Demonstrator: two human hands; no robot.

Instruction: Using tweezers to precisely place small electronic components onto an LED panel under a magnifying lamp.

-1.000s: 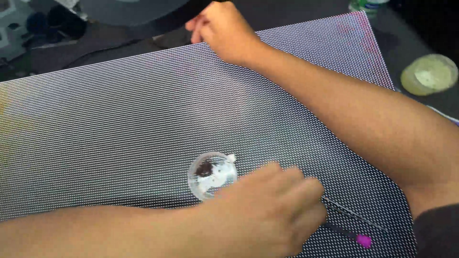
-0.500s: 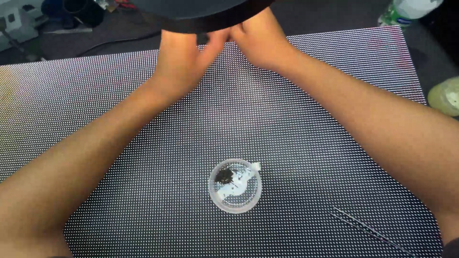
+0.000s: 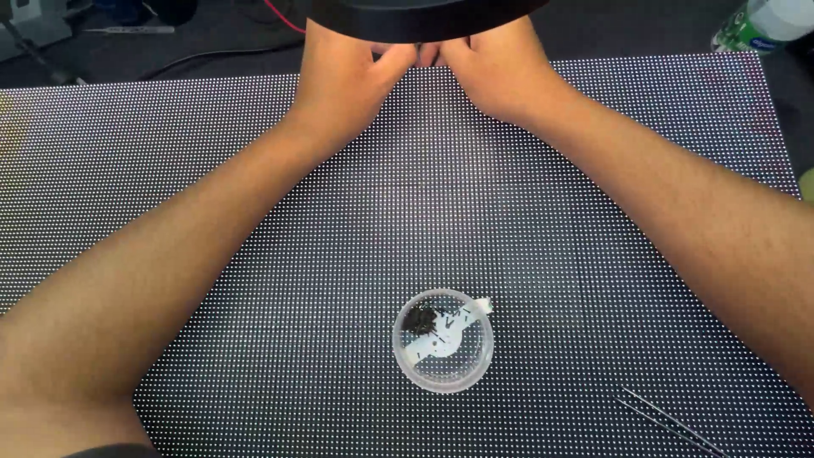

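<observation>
the biggest thing under you is the dotted panel [image 3: 254, 170], a dark sheet covered in a fine grid of pale points. it lies flat and fills nearly the whole view, so it serves as the surface for everything else, and both your forearms stretch across it toward its far edge.

above that edge a black round rim [image 3: 424, 15] cuts into the top of the view. it hides your fingertips, probably because you work right beneath it.

your left hand [image 3: 343, 80] and right hand [image 3: 500, 76] sit close together at the far edge, knuckles nearly touching, fingers curled inward as if pinching something small between them. whether they actually hold anything i cannot tell; the tips are covered by the rim.

nearer to you, well apart from both hands, the clear round cup [image 3: 443, 341] stands upright on the panel. it holds a clump of small dark bits and a white strip, likely kept there so loose pieces do not scatter over the grid.

at the lower right the thin metal tweezers [image 3: 670, 422] lie flat and untouched, on your right-hand side for an easy pick-up.

a bottle [image 3: 767, 21] with a green label peeks in at the top right, off the panel.
</observation>
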